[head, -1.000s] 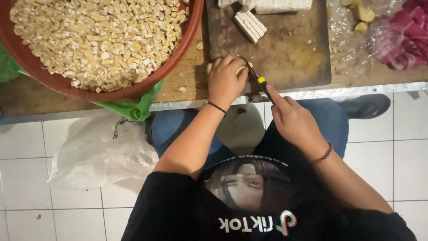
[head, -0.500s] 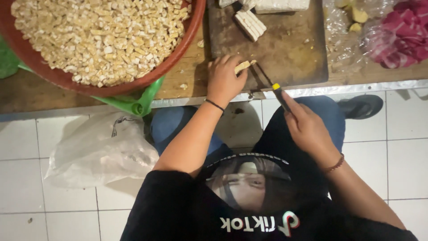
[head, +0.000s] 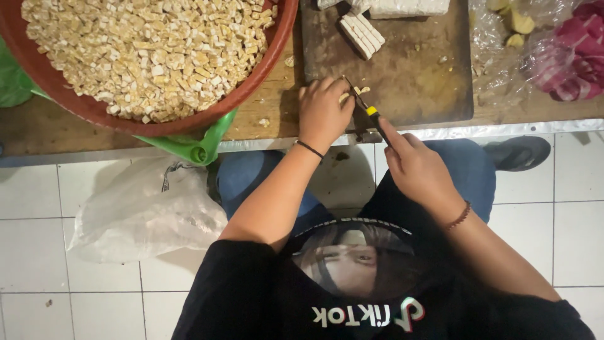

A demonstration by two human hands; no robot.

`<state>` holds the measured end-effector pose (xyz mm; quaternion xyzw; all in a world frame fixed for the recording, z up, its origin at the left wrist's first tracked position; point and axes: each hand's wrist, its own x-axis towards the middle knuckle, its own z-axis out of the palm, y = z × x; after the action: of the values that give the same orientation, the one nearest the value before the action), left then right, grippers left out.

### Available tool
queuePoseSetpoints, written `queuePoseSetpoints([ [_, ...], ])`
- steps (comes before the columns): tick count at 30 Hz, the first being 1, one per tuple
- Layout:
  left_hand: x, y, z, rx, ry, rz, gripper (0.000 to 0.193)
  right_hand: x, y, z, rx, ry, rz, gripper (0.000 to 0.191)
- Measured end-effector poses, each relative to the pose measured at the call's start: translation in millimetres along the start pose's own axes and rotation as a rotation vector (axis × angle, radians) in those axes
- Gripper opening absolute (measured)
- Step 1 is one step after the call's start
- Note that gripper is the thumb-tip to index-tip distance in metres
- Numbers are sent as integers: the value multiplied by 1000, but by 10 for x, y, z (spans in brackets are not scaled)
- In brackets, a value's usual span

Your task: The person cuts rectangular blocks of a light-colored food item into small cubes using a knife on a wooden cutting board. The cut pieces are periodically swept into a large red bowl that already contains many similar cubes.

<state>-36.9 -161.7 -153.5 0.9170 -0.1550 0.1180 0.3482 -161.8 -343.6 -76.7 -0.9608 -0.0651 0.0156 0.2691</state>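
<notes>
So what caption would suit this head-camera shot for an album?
Left hand steadies pale strips while the right hand slices with a knife on a dark cutting board.

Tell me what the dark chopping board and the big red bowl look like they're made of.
The dark rectangular chopping board looks like wood: matt brown, worn, scored surface. The big round red bowl holding pale cubes looks like plastic: smooth, even colour, thin rim with a slight sheen, though that can't be told for sure.

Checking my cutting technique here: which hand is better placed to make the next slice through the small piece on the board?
The right hand: it holds the knife, blade at the pale piece. The left hand has its fingers pinning that piece on the cutting board.
</notes>
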Motion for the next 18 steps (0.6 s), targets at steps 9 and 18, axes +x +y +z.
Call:
queuePoseSetpoints([
  [9, -35, -14, 33, 9, 21, 25, 17, -172, 86, 74, -22, 0, 13, 56],
  [18, -68, 49, -58, -48, 36, 49, 27, -479, 155, -33, 69, 28, 35, 53],
])
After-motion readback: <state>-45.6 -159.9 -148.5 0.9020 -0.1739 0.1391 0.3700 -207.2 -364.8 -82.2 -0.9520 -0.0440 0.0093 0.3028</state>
